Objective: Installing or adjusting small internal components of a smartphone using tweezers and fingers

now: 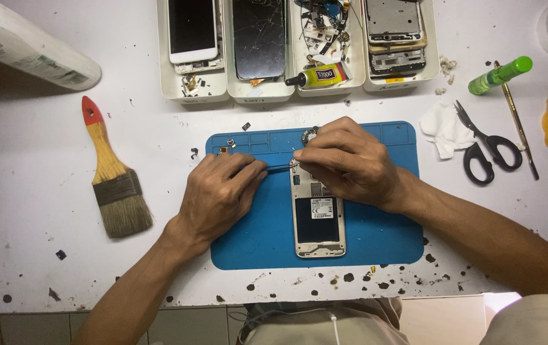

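An opened phone (317,220) lies back side up, its cover off, on a blue work mat (376,230). My left hand (219,195) rests on the mat's left part and holds thin dark tweezers (275,168) that point right to the phone's top edge. My right hand (351,163) lies over the top of the phone, fingertips pinched at the tweezers' tip. What the fingertips hold is hidden. A small round part (310,134) sits just above my right hand.
A paintbrush (111,172) lies left of the mat. White trays (194,92) with phones, cracked screens, parts and a glue tube (317,76) line the back. Scissors (488,150), a tissue (443,128), a green bottle (499,75) and a metal rod (518,124) lie at right.
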